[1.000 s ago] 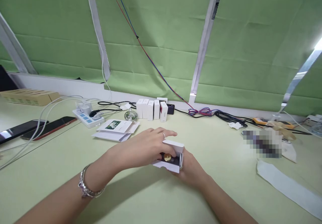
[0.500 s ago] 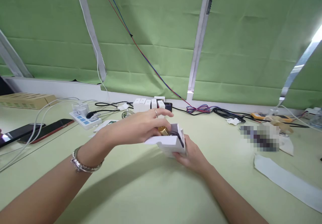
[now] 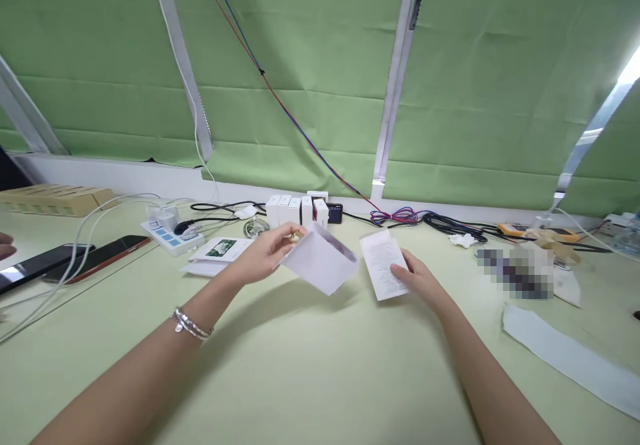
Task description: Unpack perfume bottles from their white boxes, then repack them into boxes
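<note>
My left hand point(image 3: 270, 251) is closed on the near left edge of a folded white card piece point(image 3: 320, 261), which is tilted above the table. Grey shading shows along that piece's far right side. A small gold-coloured spot appears by my left fingertips, too small to make out. To the right, my right hand point(image 3: 417, 278) grips a small white box point(image 3: 384, 265) by its right edge, thumb on the face with fine printed text. The two white pieces are apart from each other.
Small white boxes point(image 3: 285, 211) stand in a row at the back. A card with a picture point(image 3: 220, 250), a power strip point(image 3: 173, 237) and phones point(image 3: 100, 258) lie left. Black cables point(image 3: 455, 226) and a white strip point(image 3: 570, 358) lie right. Another person's fingers point(image 3: 6, 246) show at far left.
My left hand has come out of the box and moved left, now with the folded white card piece. My right hand has shifted right with the box, its printed face now showing.
</note>
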The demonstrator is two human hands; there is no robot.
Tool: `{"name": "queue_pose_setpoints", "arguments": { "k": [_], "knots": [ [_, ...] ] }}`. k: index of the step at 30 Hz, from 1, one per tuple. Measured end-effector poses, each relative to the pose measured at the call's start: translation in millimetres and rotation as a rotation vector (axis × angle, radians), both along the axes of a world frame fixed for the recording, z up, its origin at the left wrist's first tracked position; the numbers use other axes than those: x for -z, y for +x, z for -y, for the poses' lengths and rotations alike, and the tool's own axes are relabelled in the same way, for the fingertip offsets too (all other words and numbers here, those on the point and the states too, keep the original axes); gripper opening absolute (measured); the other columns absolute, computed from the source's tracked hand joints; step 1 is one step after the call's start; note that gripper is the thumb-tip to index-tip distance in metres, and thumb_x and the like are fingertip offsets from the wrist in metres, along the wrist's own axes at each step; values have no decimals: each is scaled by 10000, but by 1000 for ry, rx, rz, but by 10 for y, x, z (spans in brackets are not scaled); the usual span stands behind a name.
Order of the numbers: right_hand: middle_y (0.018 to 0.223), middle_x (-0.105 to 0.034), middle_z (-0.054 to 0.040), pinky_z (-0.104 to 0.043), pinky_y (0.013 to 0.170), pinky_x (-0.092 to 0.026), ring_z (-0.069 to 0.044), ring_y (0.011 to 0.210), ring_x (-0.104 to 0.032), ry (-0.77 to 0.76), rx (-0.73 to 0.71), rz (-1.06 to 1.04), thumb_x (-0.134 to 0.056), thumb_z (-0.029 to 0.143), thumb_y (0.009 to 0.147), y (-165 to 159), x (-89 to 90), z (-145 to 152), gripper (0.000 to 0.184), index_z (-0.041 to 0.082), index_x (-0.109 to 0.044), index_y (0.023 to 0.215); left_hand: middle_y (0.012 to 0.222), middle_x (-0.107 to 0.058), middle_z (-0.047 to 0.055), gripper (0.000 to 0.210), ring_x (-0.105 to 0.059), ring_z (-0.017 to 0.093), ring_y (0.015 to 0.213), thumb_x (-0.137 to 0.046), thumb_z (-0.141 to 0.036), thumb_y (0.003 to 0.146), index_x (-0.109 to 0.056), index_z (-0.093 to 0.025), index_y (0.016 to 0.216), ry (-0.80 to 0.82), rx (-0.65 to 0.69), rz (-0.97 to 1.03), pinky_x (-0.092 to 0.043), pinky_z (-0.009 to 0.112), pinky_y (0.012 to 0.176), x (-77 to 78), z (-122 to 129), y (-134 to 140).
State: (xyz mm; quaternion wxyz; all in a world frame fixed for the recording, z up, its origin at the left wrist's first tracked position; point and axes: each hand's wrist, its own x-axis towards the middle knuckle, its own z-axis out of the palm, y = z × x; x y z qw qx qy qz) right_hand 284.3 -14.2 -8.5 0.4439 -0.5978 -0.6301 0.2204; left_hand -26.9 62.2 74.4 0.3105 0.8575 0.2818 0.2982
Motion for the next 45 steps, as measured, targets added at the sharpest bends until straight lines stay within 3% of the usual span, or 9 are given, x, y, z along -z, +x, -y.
{"name": "queue_pose_setpoints", "arguments": {
  "k": [5, 10, 17, 27, 31, 34, 39, 42, 45],
  "knots": [
    [748, -693, -65, -378, 606, -511, -247, 691, -651, -87, 95, 13, -478, 336, 800, 94, 108, -54, 246, 174, -639, 891, 682, -502, -14, 243, -452, 119, 585, -415, -361, 849, -505, -203, 1010, -105, 29, -85, -345, 205, 521, 344, 11, -51],
    [1100, -564, -166, -530, 888, -362, -334, 1097, -470, 123, 224, 120, -504, 296, 780, -272, 60, -10, 321, 160, -546, 1069, 789, -555, 7, 229, -487, 115, 622, -424, -345, 855, -513, -194, 1002, -136, 40, -71, -362, 202, 545, 368, 50, -71],
    [1052, -597, -77, -395, 806, -441, -240, 948, -543, 68, -135, 201, -533, 282, 793, -1070, 39, 196, 296, 219, -511, 1081, 945, -607, 37, 264, -583, 203, 879, -580, -351, 758, -540, -177, 952, -250, -2, 52, -454, 267, 720, 530, 127, -4],
    [704, -508, 12, -260, 620, -383, -142, 669, -484, 4, -368, 128, -496, 335, 844, -797, -188, 288, 185, 204, -509, 714, 1300, -460, 129, 425, -474, 290, 1129, -557, -532, 724, -562, -172, 949, -288, -130, 132, -412, 370, 876, 753, -64, -66],
    [785, -501, -10, -274, 675, -381, -157, 739, -487, 83, -433, 87, -476, 400, 851, -680, -233, 310, 218, 203, -522, 769, 1089, -595, 114, 439, -586, 204, 862, -447, -589, 791, -506, -182, 946, -280, -178, 302, -449, 329, 725, 731, -58, -49],
    [692, -449, 18, -241, 544, -341, -131, 615, -435, 142, -274, -48, -382, 427, 890, -638, -184, 294, 259, 212, -474, 780, 961, -616, 76, 384, -512, 104, 541, -439, -559, 815, -465, -190, 917, -267, -196, 414, -413, 268, 539, 708, -33, -42],
    [650, -431, 31, -233, 490, -322, -121, 558, -411, 392, 69, -149, -414, 398, 890, -736, -12, 232, 214, 218, -455, 782, 820, -603, 33, 331, -447, 70, 467, -421, -502, 852, -471, -180, 910, -222, -174, 409, -388, 239, 493, 801, -8, 47],
    [712, -486, 11, -265, 556, -390, -144, 636, -481, 476, 83, -163, -415, 385, 894, -828, 63, 219, 174, 231, -449, 820, 1040, -582, 94, 355, -548, 106, 611, -373, -489, 877, -459, -185, 1041, -209, -146, 338, -459, 280, 583, 821, 15, 96],
    [783, -557, -7, -339, 688, -461, -177, 781, -563, 666, -73, -173, -413, 330, 906, -938, 77, 256, 93, 254, -456, 874, 1285, -444, 146, 523, -487, 237, 1117, -384, -510, 866, -343, -206, 1289, 18, -95, 289, -403, 412, 924, 660, 123, 46]
  ]
}}
